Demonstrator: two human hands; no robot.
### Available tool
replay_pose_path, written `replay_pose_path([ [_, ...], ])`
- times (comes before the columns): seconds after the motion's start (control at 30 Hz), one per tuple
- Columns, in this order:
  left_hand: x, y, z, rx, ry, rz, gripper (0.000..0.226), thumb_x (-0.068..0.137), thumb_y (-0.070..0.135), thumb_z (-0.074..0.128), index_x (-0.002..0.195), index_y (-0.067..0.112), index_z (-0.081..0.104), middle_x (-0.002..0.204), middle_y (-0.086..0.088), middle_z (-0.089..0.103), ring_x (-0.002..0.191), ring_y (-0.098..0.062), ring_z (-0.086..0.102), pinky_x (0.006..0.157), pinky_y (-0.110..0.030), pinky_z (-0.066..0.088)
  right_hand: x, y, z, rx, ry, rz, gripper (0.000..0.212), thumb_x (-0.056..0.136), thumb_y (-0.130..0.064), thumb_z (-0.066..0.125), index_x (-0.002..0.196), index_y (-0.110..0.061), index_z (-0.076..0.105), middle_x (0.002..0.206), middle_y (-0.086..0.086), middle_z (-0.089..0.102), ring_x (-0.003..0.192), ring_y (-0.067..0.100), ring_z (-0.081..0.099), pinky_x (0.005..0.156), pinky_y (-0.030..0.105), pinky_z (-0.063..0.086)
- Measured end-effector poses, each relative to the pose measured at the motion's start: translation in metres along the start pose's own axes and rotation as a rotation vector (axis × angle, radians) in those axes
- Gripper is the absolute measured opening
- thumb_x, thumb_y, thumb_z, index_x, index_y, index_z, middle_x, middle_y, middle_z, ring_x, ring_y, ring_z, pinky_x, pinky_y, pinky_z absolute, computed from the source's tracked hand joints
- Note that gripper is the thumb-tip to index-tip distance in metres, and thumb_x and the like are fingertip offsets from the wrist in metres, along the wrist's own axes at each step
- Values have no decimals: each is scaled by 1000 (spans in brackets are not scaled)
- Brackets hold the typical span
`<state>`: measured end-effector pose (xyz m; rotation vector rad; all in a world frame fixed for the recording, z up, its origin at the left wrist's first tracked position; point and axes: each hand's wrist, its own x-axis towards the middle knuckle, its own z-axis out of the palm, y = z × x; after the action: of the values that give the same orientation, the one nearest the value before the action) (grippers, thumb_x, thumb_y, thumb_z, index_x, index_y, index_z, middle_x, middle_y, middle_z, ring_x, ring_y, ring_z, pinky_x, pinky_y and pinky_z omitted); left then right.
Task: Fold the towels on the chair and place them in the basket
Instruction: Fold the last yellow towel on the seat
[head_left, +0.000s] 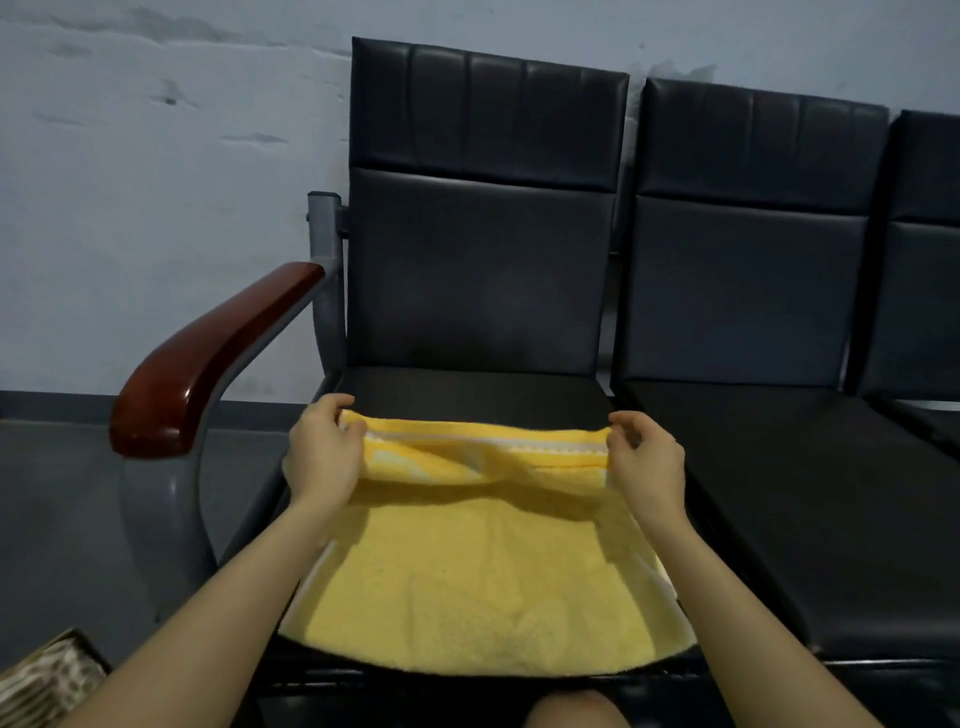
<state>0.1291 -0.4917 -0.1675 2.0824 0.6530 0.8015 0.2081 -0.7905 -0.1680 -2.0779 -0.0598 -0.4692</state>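
Observation:
A yellow towel (483, 582) lies spread on the seat of a dark padded chair (478, 270). Its far edge, with a white stripe, is lifted off the seat and sags in the middle. My left hand (324, 452) pinches the far left corner of that edge. My right hand (647, 460) pinches the far right corner between thumb and fingers. The near part of the towel lies flat up to the seat's front edge. A corner of a patterned basket (49, 675) shows at the bottom left on the floor.
A wooden armrest (208, 358) on a grey metal frame stands left of the seat. A second dark chair (753, 249) adjoins on the right, with a third at the frame's edge. A pale wall is behind and grey floor lies to the left.

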Motion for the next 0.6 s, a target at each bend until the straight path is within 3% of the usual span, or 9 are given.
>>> replay_pose_path([
  [0.1, -2, -12, 8, 180, -81, -12, 35, 95, 16, 54, 130, 17, 55, 123, -7, 60, 110, -28, 55, 85, -44, 47, -2, 13, 9, -184, -91, 97, 31, 97, -20, 53, 128, -18, 58, 115, 2, 63, 97, 17, 60, 83, 38, 53],
  [0.2, 2, -20, 19, 224, -116, -23, 33, 96, 18, 54, 128, 13, 56, 124, -9, 59, 107, -27, 56, 84, -45, 49, -3, 27, 19, -241, -148, 203, 27, 97, -21, 53, 123, -18, 58, 115, 3, 61, 89, 13, 57, 76, 33, 49],
  [0.33, 17, -18, 32, 216, -110, 14, 29, 96, 18, 54, 124, 13, 58, 121, -8, 58, 105, -27, 56, 80, -41, 48, 9, 28, 25, -213, -82, 168, 18, 97, -20, 53, 114, -19, 58, 101, -4, 59, 88, 14, 55, 73, 33, 46],
  [0.47, 31, -22, 49, 287, -137, -8, 30, 96, 19, 53, 126, 13, 57, 119, -8, 58, 104, -26, 57, 81, -41, 50, 27, 34, 35, -299, -56, 165, 13, 95, -21, 56, 107, -19, 60, 88, -7, 58, 83, 13, 56, 90, 42, 48],
  [0.6, 35, -33, 64, 359, -141, -41, 27, 96, 19, 53, 121, 12, 61, 111, -8, 62, 98, -26, 58, 84, -40, 47, 32, 45, 46, -370, -88, 179, 11, 95, -20, 56, 104, -16, 60, 83, -6, 58, 76, 12, 53, 89, 37, 46],
])
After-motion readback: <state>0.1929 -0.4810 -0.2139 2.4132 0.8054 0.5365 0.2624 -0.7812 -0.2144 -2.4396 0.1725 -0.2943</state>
